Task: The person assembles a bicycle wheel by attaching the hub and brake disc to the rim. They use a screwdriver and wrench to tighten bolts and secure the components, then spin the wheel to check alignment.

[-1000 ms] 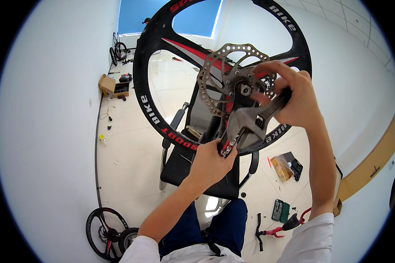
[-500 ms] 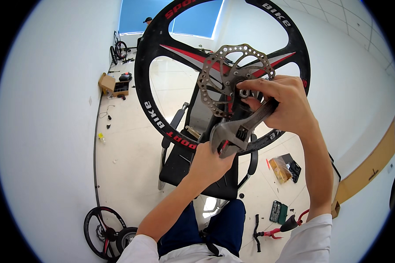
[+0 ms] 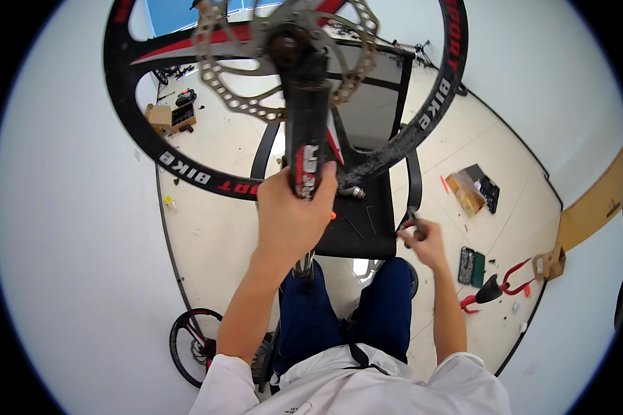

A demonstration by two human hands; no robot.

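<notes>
My left hand [image 3: 294, 218] is wrapped round the lower part of a black bicycle fork leg [image 3: 308, 114] and holds it up. A black, red and white spoked wheel [image 3: 187, 169] hangs at the fork's end, its drilled brake disc [image 3: 246, 104] facing me. At the hub, the fork end [image 3: 289, 47] shows a dark round fitting, a little blurred. My right hand [image 3: 428, 243] is lower, beside the chair's right armrest, its fingers closed round a dark metal tool, seemingly the adjustable wrench [image 3: 419, 231], mostly hidden by the fingers.
A black chair [image 3: 353, 238] stands in front of me with hex keys [image 3: 370, 220] and a metal part [image 3: 354, 192] on its seat. Right on the floor lie a green tool case [image 3: 472, 267], a red frame piece [image 3: 516, 280] and a bag of parts [image 3: 466, 194]. Another wheel [image 3: 190, 346] leans at lower left.
My right hand has left the hub and dropped down to the right, beside the armrest. The wheel and fork have shifted left and up, the fork leg now upright in my left hand.
</notes>
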